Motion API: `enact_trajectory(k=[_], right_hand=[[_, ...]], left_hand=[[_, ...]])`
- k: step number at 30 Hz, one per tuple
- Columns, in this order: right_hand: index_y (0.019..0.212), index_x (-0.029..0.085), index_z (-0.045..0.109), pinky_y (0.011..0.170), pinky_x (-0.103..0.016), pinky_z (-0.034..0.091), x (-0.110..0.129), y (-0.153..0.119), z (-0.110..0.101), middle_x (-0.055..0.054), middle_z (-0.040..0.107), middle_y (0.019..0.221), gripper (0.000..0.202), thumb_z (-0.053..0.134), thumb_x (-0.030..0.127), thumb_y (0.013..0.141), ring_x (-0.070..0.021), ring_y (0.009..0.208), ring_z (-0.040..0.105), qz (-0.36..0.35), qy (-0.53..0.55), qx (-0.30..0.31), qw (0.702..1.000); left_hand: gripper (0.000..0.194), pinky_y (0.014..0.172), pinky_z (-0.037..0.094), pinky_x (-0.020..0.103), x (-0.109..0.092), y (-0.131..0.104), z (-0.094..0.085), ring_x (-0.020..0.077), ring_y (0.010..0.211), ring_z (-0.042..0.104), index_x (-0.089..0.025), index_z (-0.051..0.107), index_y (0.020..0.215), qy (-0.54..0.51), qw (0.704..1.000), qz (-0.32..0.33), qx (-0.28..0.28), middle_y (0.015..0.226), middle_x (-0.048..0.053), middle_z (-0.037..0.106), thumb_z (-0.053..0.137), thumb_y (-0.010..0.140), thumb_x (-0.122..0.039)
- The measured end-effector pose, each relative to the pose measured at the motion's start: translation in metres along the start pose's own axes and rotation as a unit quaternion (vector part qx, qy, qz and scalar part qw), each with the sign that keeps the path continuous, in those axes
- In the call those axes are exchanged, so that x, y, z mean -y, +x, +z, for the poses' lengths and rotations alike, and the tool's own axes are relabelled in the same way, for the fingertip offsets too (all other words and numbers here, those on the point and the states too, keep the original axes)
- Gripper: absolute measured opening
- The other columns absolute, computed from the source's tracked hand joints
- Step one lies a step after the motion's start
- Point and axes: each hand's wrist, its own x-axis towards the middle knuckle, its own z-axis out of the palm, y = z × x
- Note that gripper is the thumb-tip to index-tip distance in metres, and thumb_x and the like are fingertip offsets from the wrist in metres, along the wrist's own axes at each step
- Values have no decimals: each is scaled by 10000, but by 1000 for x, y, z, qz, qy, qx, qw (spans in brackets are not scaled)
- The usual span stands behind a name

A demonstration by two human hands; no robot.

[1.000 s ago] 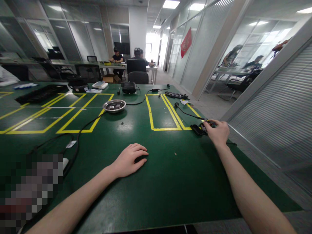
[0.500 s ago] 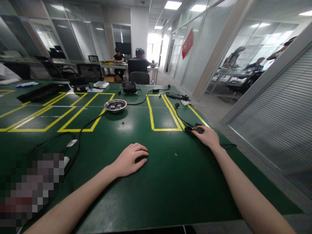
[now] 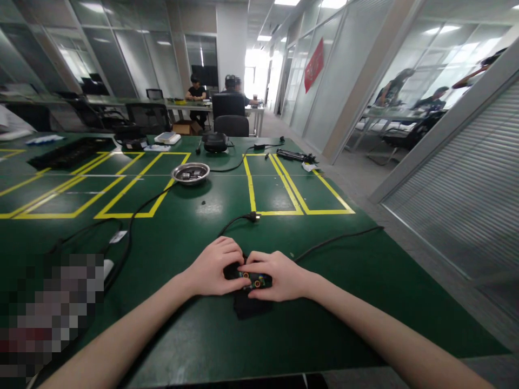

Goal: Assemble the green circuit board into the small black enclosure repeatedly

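Between my hands is an opened power adapter, a black case with a circuit board and orange ring-shaped coils showing. My left hand is closed on its left end, thumb pressed near the coils. From the other side, my right hand grips it with thumb and fingers. A dark flat piece, perhaps part of the case, lies just below; its join to the adapter is hidden. A black mains plug rests beyond my hands on its cord, and another cable trails off to the right.
Yellow tape outlines mark the green table. Farther back stand a metal bowl with small metal parts, a black case and a folded tripod. At left runs a black cord. People sit at a far table.
My right hand has moved left from the table's right side, bringing the opened adapter to my left hand. The plug and cables came along. My left hand has closed on the adapter.
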Motion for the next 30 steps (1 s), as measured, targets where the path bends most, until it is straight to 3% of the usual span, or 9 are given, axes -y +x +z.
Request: enact_trajectory(k=[2,4,8,12,18,22,26,30], right_hand=[[1282,225,686,786,-277,555,5,-2,-1,-90,693,1198,479,760,449,865,-194,938,714,-15,-6,-5,1000],[1277,220,653,758,-276,545,4,-5,-8,-96,667,1199,459,738,389,858,-189,919,695,-16,-11,-27,999],[1177,204,592,660,-250,499,2,-9,-25,-70,623,1096,414,668,233,771,-159,819,625,-9,12,-63,998],[1047,211,588,619,-231,453,3,-12,-30,-47,609,1037,347,633,166,706,-138,760,581,-4,20,-83,996],[989,213,654,657,-247,496,-5,-11,-16,-37,704,916,138,609,139,883,-141,719,642,1,46,-84,995],[995,215,666,771,-296,549,-7,-10,-9,-59,749,937,62,613,192,971,-184,849,713,-27,42,-112,993],[1009,214,672,752,-299,533,-4,-9,-4,-52,763,951,47,640,207,976,-186,844,723,-38,8,-107,994],[1007,208,688,742,-289,525,-3,-7,-2,-48,755,941,50,672,228,964,-183,832,718,-23,2,-92,995]], left_hand=[[335,825,500,375,-2,1,0,208,803,631,-193,646,811,6,999,8,35,821,48,688,702,897,-513],[377,818,503,380,-4,0,-1,222,827,641,-188,673,883,19,999,6,47,856,59,697,724,867,-561],[520,925,532,431,-5,-3,-1,279,1010,676,-185,703,1168,38,998,-11,47,1118,117,740,771,834,-578],[685,1067,510,522,-2,-6,-2,343,1206,637,-181,640,1365,63,996,-42,52,1349,167,691,750,845,-613],[934,1142,462,564,0,-8,-4,378,1311,574,-206,544,1491,25,996,-45,78,1457,176,618,804,745,-706],[874,1129,485,528,-3,-7,-5,364,1295,584,-205,567,1438,-7,996,-48,79,1406,166,629,875,717,-592],[727,1070,535,467,0,-5,-4,321,1223,624,-215,608,1358,-39,995,-74,56,1330,139,646,880,742,-489],[677,1044,550,439,6,-6,-3,296,1174,650,-219,647,1288,-83,992,-86,41,1270,120,667,897,728,-507]])
